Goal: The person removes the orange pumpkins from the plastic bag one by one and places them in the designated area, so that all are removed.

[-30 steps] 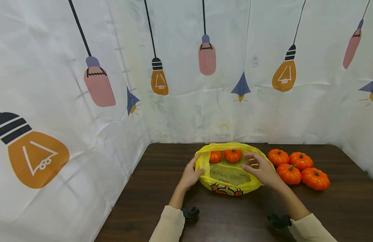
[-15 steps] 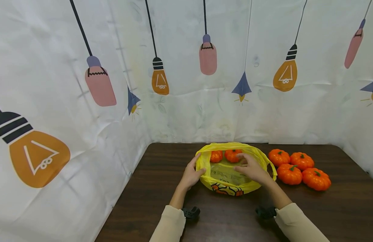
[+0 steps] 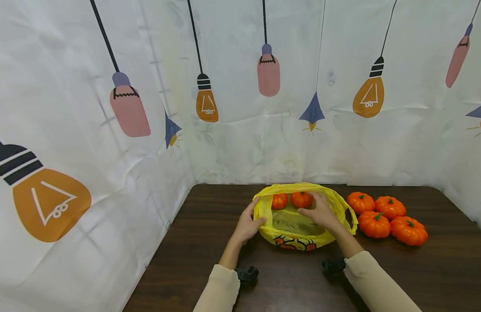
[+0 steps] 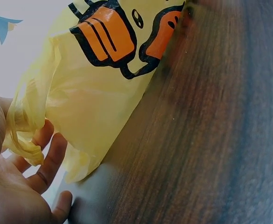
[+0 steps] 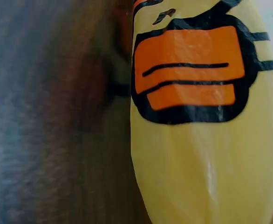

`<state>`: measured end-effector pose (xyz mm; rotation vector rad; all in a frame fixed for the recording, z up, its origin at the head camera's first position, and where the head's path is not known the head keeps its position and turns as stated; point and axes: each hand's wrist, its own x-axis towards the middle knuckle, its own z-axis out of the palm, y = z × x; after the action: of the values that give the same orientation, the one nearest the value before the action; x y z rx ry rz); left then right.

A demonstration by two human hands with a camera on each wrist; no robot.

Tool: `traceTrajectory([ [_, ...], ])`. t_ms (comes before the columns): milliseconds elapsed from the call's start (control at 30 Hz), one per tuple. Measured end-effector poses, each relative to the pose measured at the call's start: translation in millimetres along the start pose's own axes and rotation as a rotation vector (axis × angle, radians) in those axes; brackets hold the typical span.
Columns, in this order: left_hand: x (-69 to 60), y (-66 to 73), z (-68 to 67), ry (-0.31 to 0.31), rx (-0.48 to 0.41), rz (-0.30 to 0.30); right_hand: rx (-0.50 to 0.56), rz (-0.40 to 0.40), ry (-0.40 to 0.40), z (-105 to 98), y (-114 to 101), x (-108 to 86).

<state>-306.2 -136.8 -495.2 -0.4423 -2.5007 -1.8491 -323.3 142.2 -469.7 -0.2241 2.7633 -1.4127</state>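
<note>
Left hand (image 3: 247,225) is gripping a yellow printed plastic bag (image 3: 287,188), lower centre of frame. Right hand (image 3: 322,213) is hovering, thumb and fingers wide, beside a glossy orange pumpkin (image 3: 300,200) inside.

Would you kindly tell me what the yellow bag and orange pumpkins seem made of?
Yellow bag: probably thin plastic film, softly shiny; it creases and looks translucent.
Orange pumpkins: glossy, perhaps plastic or painted foam, given their highlights and even colour.

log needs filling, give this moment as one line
left hand: holds yellow bag; right hand: inside bag, by pumpkin; four pumpkins: outside, on table
</note>
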Motion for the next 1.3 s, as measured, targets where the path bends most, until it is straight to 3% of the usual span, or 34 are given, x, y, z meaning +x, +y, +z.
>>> traceTrajectory([
  [233,-3.2,4.4,0.6,0.003,0.008,0.002,-0.011,0.041,-0.019,4.8,3.2,13.9],
  [467,-4.2,4.3,0.9,0.005,0.013,0.001,0.007,0.021,-0.018,11.1,10.3,23.1],
  [700,-16.7,37.4,-3.8,-0.015,0.014,0.002,0.086,0.038,0.055,15.8,14.2,31.1],
  [767,-19.2,41.3,-4.5,-0.015,0.012,0.010,0.104,0.048,0.076,16.2,13.6,31.5],
  [1133,-19.8,43.5,-4.4,-0.015,-0.003,-0.007,0.007,0.091,0.085,18.5,17.3,37.8],
  [1300,-10.9,27.2,-1.9,-0.006,0.011,-0.010,0.026,0.109,0.124,21.1,16.0,39.0],
])
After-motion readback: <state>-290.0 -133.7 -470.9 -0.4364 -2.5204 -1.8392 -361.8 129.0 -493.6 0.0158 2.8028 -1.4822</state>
